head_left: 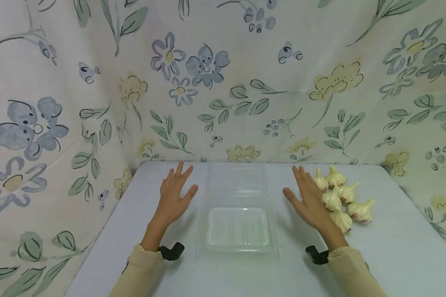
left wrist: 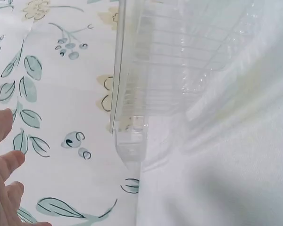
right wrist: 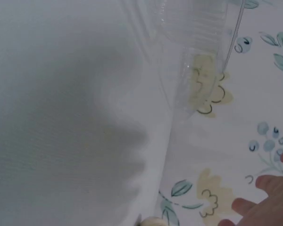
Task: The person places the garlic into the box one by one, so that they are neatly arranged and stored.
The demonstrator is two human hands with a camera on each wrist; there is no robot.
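A clear plastic clamshell container (head_left: 238, 229) lies open on the white table, its lid (head_left: 238, 180) folded back toward the curtain. My left hand (head_left: 174, 198) hovers to its left with fingers spread, holding nothing. On the other side my right hand (head_left: 307, 198) is held with straight fingers, also holding nothing. Several garlic bulbs (head_left: 360, 211) sit in a cluster just right of the right hand, which overlaps some of them in the head view. In the left wrist view the container's ribbed wall (left wrist: 165, 70) shows beyond the fingers (left wrist: 12, 162).
The white table (head_left: 107, 255) ends at a floral curtain (head_left: 241, 123) behind and along the left and right sides. A black wrist mount (head_left: 172, 251) is strapped at the left cuff, another black mount (head_left: 317, 255) at the right cuff.
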